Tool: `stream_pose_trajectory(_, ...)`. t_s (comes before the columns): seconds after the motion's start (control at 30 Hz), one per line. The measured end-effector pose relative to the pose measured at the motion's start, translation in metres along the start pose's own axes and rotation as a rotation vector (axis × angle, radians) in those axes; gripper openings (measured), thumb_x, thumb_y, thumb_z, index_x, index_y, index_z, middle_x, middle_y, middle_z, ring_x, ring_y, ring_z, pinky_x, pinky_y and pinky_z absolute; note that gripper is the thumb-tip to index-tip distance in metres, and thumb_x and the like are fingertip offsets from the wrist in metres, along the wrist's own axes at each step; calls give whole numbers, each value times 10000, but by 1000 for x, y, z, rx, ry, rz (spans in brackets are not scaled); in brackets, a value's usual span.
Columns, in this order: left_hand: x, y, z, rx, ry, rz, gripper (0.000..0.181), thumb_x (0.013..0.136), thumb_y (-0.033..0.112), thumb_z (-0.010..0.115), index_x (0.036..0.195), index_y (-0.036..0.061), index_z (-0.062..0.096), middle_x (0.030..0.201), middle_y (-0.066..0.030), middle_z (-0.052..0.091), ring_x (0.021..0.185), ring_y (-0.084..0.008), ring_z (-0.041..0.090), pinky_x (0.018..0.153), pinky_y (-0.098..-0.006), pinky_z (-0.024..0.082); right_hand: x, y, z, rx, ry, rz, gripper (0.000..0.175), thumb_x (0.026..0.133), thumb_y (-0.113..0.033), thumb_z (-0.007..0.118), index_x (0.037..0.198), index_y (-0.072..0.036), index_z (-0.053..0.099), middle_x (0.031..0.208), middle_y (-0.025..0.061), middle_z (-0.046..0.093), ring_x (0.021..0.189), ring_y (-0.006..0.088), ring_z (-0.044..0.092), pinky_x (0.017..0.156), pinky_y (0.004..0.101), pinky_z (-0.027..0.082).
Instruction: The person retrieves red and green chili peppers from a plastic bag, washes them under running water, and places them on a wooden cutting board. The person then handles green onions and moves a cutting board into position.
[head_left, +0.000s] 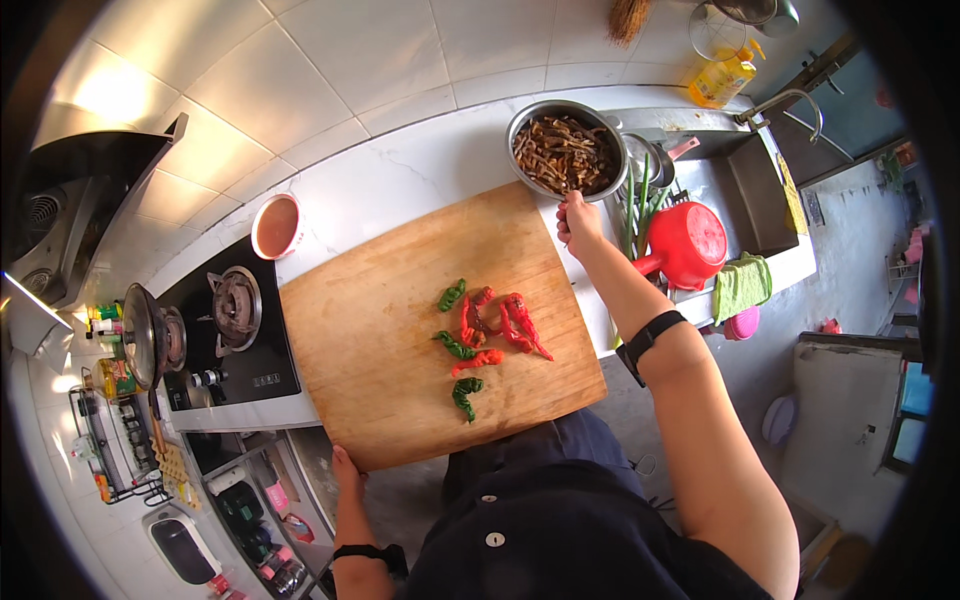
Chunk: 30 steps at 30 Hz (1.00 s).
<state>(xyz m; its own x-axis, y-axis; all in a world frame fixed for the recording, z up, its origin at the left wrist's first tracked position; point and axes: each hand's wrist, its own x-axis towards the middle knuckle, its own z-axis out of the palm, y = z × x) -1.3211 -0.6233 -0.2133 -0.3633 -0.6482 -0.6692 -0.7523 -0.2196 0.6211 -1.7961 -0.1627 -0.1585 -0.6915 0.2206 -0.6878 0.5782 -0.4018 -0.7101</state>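
A large wooden cutting board (390, 300) lies in front of me, partly over the counter's edge. On its right half lie several wrinkled red chili peppers (517, 322) and green chili peppers (454, 346). My left hand (347, 469) holds the board's near left corner. Beyond the far right corner stands a steel bowl (517, 166) heaped with dark brown food strips (566, 150). My right hand (581, 223), its fingers curled, is at the bowl's near rim beside the board's right edge. Whether it grips anything is unclear.
Left is a gas stove (274, 337) with a lidded pan (142, 337). A bowl of brownish liquid (276, 227) stands behind the board. Right are green onions (643, 202), an upturned red pot (690, 244), a sink (739, 187) and a green cloth (742, 283).
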Motion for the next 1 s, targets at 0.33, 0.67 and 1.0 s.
stream_pose_trajectory(0.33,18,-17,-4,-58,-41,4,490,957,569,345,1213,173,477,828,-22,561,509,-138,478,366,-257,312,32,-2,34,331,126,230,228,877,-230,528,724,-63,508,567,6,420,407,101,329,363,238,230)
stream_pose_trajectory(0.67,11,-13,6,61,94,80,532,967,540,348,1217,95,499,815,-70,573,467,-162,477,358,-277,323,66,-8,-7,129,123,20,221,825,-151,516,647,-43,443,543,71,432,392,147,361,354,296,251)
stream_pose_trajectory(1.0,26,-17,12,245,279,404,556,977,475,377,1074,-28,595,1006,-209,640,881,-328,602,802,-391,461,87,-42,-14,40,158,-84,287,818,-202,562,610,-23,477,520,54,417,383,140,350,347,286,242)
